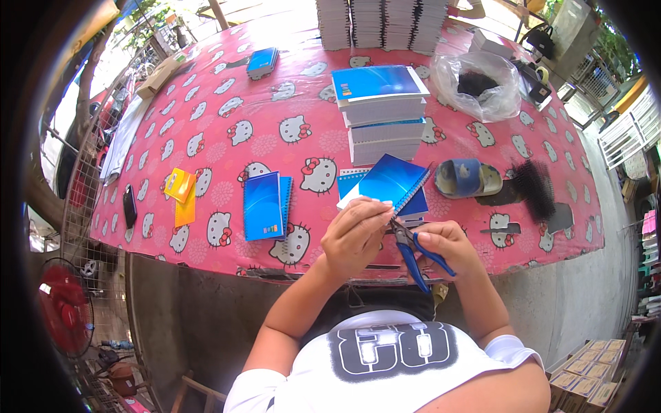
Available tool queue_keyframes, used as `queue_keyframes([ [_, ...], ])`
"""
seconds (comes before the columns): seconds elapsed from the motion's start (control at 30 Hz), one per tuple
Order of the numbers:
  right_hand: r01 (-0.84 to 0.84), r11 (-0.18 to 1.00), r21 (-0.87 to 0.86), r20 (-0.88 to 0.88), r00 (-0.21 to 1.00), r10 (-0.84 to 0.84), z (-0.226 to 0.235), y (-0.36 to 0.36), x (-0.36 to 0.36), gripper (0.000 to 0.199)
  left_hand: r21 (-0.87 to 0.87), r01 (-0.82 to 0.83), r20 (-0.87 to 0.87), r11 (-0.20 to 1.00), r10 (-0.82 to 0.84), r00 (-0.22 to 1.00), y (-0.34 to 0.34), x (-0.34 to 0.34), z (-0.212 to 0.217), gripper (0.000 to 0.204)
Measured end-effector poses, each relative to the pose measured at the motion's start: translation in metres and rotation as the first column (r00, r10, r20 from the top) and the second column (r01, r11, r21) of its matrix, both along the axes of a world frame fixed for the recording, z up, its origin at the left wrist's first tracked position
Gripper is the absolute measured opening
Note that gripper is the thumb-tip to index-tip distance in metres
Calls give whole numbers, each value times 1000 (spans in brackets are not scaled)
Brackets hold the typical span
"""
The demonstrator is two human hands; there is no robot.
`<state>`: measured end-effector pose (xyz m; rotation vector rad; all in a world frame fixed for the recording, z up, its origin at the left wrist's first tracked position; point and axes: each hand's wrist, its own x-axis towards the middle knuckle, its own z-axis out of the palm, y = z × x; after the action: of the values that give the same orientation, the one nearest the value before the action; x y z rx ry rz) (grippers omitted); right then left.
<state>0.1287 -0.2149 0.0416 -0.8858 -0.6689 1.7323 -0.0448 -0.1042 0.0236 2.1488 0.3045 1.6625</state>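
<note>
My right hand (446,249) is closed around blue-handled pliers (413,259), their jaws pointing up at the lower corner of a blue spiral notebook (391,180). Pinched together, the fingers of my left hand (357,234) grip that same corner, by the end of the wire binding. What exactly lies between my fingertips is too small to make out. The notebook is tilted and rests over other blue notebooks (348,180). Just beyond it stands a stack of unbound-looking page blocks (385,141) with a blue cover (379,82) on top.
Two blue notebooks (263,206), small yellow notebooks (180,189) and a phone (129,206) lie to the left. At right are a slipper (468,177), black wire coils (533,189), a knife (502,229) and a plastic bag (482,86). Tall spiral-bound stacks (382,27) stand at the back.
</note>
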Motion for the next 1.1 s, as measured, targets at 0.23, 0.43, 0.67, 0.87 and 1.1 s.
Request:
queue_keyframes([
  [0.23,151,854,498,866,-25,-500,-21,-23,53,39,-254,-269,297,929,340,893,46,-62,40,19],
  [0.43,21,884,468,842,-316,-438,-45,-43,61,41,-119,-556,111,823,567,816,68,-143,68,13],
  [0.67,-554,687,470,733,-189,-654,29,41,-44,40,178,-497,-765,849,437,473,131,-131,-2,39],
  [0.87,-694,711,114,819,-339,-462,24,92,-66,38,-27,-424,-882,905,178,436,136,-129,-51,65],
  [1.1,-749,650,128,952,-92,-293,47,114,-44,36,-254,-389,-643,886,145,752,101,-118,-2,55],
])
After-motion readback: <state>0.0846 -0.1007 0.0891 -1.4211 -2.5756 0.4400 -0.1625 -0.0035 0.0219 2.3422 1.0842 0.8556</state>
